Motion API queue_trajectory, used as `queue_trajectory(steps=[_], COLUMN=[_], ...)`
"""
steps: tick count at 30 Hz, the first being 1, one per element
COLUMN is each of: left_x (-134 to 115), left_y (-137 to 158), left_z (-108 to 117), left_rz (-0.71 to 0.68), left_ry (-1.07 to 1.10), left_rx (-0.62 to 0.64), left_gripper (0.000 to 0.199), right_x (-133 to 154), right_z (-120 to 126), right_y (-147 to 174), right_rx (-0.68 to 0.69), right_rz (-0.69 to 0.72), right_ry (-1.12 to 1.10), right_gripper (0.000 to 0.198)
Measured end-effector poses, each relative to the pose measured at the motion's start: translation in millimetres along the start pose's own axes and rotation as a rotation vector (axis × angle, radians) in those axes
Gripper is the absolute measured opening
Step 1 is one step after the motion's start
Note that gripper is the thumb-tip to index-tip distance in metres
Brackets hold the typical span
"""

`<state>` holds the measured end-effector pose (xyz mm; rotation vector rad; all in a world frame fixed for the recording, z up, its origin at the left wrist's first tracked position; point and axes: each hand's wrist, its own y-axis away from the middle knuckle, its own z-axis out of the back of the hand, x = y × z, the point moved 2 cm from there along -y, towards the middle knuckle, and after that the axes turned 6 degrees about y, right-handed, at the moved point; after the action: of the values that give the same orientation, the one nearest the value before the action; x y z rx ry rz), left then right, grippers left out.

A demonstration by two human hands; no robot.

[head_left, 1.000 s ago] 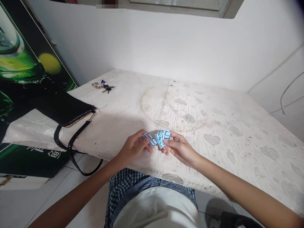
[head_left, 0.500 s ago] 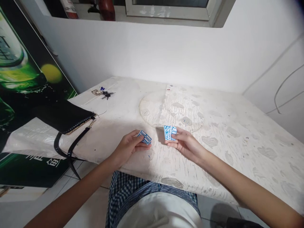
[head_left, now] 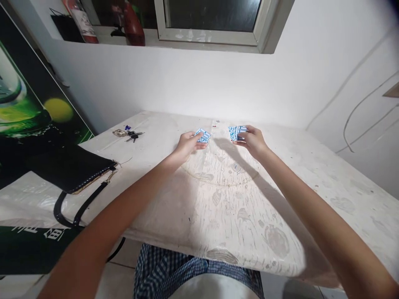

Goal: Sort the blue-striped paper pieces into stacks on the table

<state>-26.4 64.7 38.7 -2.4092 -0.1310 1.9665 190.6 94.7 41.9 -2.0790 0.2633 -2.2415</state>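
Note:
My left hand (head_left: 188, 145) pinches a small bunch of blue-and-white cards (head_left: 204, 136) between thumb and fingers. In my right hand (head_left: 254, 140) is a second bunch of blue-and-white cards (head_left: 236, 133), fanned out, with the thumb pressed on their face. Both hands are held out over the far half of the table (head_left: 215, 232), a short gap apart. How many cards each bunch has, and what is printed on them, is too small and blurred to make out.
Keys (head_left: 134, 135) lie on the table at the back left. A black bag (head_left: 90, 164) with a strap rests at the left edge. Bottles (head_left: 134, 25) stand on the window sill above. A cable (head_left: 346, 124) hangs by the right wall.
Both hands have moved forward and away from my body, each still holding its cards. The view has tilted up, showing more of the window.

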Motion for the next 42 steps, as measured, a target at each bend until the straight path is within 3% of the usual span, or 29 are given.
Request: queue_trajectory(steps=[5,10,13,18,24,28,33,38,42], left_x=[-2.4,3.1,3.3,2.1,4.3,8.9,13.2,19.8,24.8], left_y=[-53.0,-76.1,-77.5,-68.9,-61.9,-63.8,-59.5,-55.0,-57.5], left_z=[-32.9,-35.8,-34.1,-33.2,-30.5,-29.6,-27.3,-21.9,-13.3], left_rz=[-0.295,-0.429,-0.479,-0.331,-0.315,-0.200,-0.048,0.061,0.088], left_ry=[-0.085,-0.035,-0.080,-0.066,-0.332,-0.269,-0.147,-0.024,0.035], left_rx=[-0.048,-0.143,-0.113,-0.006,-0.078,-0.136,-0.117,-0.041,-0.001], left_gripper=[0.007,0.012,0.016,0.020,0.012,0.026,0.034,0.021,0.016], right_x=[5.6,-2.0,-0.7,4.6,2.0,7.4,18.4,21.3,20.7], right_z=[-14.0,-15.8,-14.4,-12.3,-10.5,-8.0,-3.7,1.3,6.9], right_y=[-33.0,-32.9,-30.1,-33.9,-40.5,-36.6,-33.0,-35.0,-36.8], right_rx=[-0.124,-0.212,-0.226,-0.262,-0.311,-0.298,-0.267,-0.215,-0.157], right_rz=[0.387,0.602,0.681,0.673,0.495,0.359,0.229,0.232,0.343], right_ry=[0.365,0.465,0.488,0.359,0.189,0.174,0.199,0.167,0.211], right_gripper=[0.022,0.026,0.024,0.022,0.020,0.024,0.017,0.021,0.023])
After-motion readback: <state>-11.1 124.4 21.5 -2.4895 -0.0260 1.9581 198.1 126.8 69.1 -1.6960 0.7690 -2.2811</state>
